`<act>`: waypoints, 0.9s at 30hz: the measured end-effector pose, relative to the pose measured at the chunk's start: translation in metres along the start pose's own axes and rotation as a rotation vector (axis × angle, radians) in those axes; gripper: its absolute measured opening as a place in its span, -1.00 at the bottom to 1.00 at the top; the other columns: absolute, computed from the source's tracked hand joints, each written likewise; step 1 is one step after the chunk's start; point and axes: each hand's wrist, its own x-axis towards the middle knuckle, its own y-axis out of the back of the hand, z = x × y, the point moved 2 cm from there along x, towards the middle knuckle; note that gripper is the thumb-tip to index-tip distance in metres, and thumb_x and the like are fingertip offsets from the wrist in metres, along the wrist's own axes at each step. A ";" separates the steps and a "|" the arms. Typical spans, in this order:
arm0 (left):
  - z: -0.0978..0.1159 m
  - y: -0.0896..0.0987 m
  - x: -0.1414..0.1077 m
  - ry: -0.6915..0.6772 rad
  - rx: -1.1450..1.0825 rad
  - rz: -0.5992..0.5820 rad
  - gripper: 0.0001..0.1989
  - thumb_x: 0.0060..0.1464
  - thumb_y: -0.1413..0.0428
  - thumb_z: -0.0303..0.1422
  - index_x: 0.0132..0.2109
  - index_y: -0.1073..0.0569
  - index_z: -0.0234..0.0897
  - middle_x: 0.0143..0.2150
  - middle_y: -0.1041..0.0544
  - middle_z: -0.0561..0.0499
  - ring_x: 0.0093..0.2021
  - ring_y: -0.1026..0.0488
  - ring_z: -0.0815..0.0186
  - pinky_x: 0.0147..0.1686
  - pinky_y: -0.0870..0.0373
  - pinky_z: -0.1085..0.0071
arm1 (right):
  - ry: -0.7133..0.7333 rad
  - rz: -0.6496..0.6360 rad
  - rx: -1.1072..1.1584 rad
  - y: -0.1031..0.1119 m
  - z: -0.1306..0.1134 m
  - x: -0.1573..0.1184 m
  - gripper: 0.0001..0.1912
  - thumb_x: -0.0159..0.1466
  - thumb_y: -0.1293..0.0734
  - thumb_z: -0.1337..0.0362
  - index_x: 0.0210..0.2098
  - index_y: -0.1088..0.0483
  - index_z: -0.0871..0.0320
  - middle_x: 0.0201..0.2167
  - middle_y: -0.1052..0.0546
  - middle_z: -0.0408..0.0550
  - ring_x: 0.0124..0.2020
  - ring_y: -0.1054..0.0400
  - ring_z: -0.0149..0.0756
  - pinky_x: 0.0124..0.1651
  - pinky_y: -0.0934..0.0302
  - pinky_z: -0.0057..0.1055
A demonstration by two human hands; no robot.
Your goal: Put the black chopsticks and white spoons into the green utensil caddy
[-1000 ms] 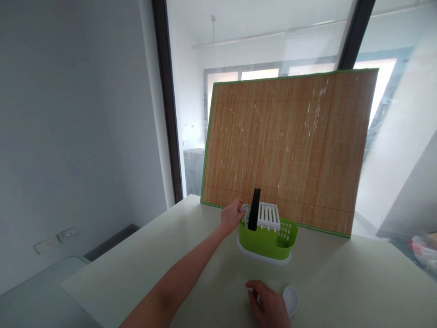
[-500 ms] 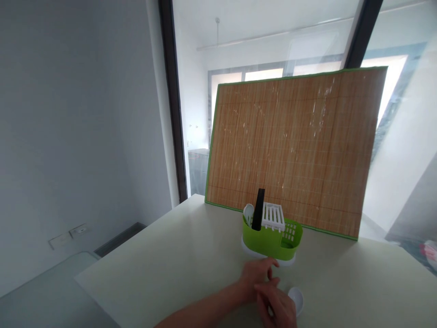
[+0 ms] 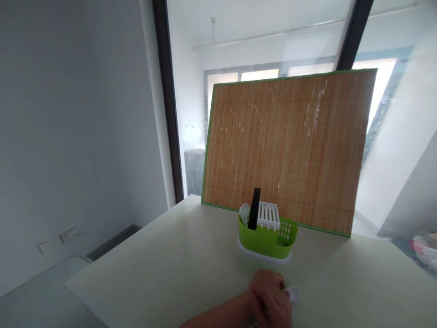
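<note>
My left hand (image 3: pixel 268 279) is low over the table, its fingers curled downward; what they hold, if anything, is hidden. Crossing over its wrist, my right hand (image 3: pixel 276 306) is closed and partly blurred. The bowl of a white spoon (image 3: pixel 292 294) sticks out to the right of both hands, and its handle is hidden at my right hand. Beyond the hands stands a green basket (image 3: pixel 256 240) on a white base. It holds a white spoon (image 3: pixel 244 212), a black upright bundle (image 3: pixel 254 209) and a white slatted rack (image 3: pixel 269 215).
Behind the basket, a bamboo mat (image 3: pixel 287 146) with green edging stands upright on the white table (image 3: pixel 164 259). Glass panes with dark frames rise behind it. A grey wall (image 3: pixel 68 114) is on the left, and a glass-like surface (image 3: pixel 61 296) lies low beside the table.
The view has shifted slightly. My left hand has drawn back from the basket and curled in, closer to my right hand. The spoon bowl beside them looks narrower and more tilted.
</note>
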 end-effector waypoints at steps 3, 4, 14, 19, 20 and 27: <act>-0.002 0.033 -0.008 -0.021 0.030 0.154 -0.87 -0.12 -0.13 -0.25 -0.52 -0.44 -0.16 -0.62 -0.37 0.10 -0.56 -0.33 0.30 -0.47 -0.29 0.33 | -0.055 -0.002 0.012 0.003 0.002 0.003 -0.84 0.26 -0.22 0.38 -0.18 -0.38 0.13 -0.49 -0.50 -0.09 -0.51 -0.39 -0.32 -0.41 -0.24 -0.45; -0.003 0.044 -0.011 -0.022 0.030 0.211 -0.82 -0.03 -0.07 -0.21 -0.46 -0.44 -0.19 -0.58 -0.37 0.10 -0.54 -0.32 0.33 -0.47 -0.27 0.37 | -0.112 -0.007 0.021 0.003 0.004 0.002 -0.84 0.28 -0.21 0.37 -0.17 -0.37 0.13 -0.50 -0.49 -0.12 -0.54 -0.37 -0.35 -0.43 -0.23 -0.47; 0.010 0.098 -0.053 -0.170 -0.241 0.525 -0.76 0.09 -0.06 -0.18 -0.33 -0.43 -0.27 -0.52 -0.33 0.14 -0.52 -0.20 0.46 -0.51 -0.18 0.55 | -0.629 -0.193 0.124 -0.020 0.031 -0.013 -0.52 0.28 -0.19 -0.01 0.05 -0.18 0.17 -0.60 -0.31 -0.29 -0.61 -0.25 -0.34 -0.51 -0.10 -0.49; 0.009 0.093 -0.066 -0.195 -0.199 0.509 -0.79 0.09 -0.07 -0.21 -0.34 -0.46 -0.25 -0.50 -0.38 0.11 -0.52 -0.25 0.45 -0.52 -0.20 0.55 | -0.609 -0.387 0.068 -0.029 0.034 -0.021 -0.68 0.28 -0.16 0.01 -0.39 -0.34 0.10 -0.64 -0.34 -0.23 -0.61 -0.25 -0.33 -0.52 -0.02 -0.48; 0.009 0.094 -0.067 -0.195 -0.186 0.514 -0.79 0.09 -0.07 -0.21 -0.34 -0.47 -0.24 -0.50 -0.39 0.10 -0.52 -0.25 0.45 -0.52 -0.21 0.55 | -0.603 -0.401 0.054 -0.029 0.034 -0.022 -0.68 0.28 -0.16 0.02 -0.45 -0.31 0.10 -0.64 -0.35 -0.22 -0.60 -0.25 -0.33 -0.52 -0.01 -0.48; 0.015 0.111 -0.069 -0.218 -0.055 0.581 -0.84 0.02 -0.12 -0.29 -0.22 -0.46 -0.21 -0.54 -0.38 0.14 -0.56 -0.25 0.46 -0.52 -0.23 0.56 | -0.561 -0.478 0.014 -0.029 0.030 -0.019 -0.75 0.26 -0.16 0.13 -0.46 -0.28 0.10 -0.58 -0.40 -0.17 -0.56 -0.24 -0.32 -0.48 -0.02 -0.47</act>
